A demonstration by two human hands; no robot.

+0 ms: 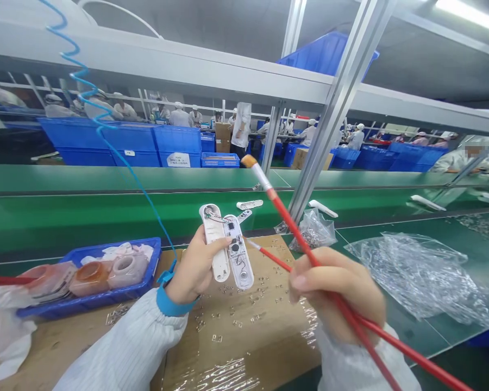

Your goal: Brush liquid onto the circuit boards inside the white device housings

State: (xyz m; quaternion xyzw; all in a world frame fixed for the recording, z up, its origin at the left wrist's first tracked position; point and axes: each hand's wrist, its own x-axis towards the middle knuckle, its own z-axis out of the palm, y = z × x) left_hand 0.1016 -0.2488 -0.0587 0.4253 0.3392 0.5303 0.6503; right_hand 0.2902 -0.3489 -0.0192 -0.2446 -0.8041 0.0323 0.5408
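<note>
White plastic casing halves [227,248], red-handled brush with tan bristles [293,228], blue plastic tray [106,296] near left, green conveyor belt [106,214], brown cardboard sheet [244,326], blue wrist strap [169,304].

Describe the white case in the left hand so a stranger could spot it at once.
Start at the brown cardboard sheet before the green belt. Above its middle, left of the red brush in the right hand, the left hand holds up a long white case. Unlike the white pieces lying on the belt behind, it is split open, showing a circuit board and thin wires.
</note>
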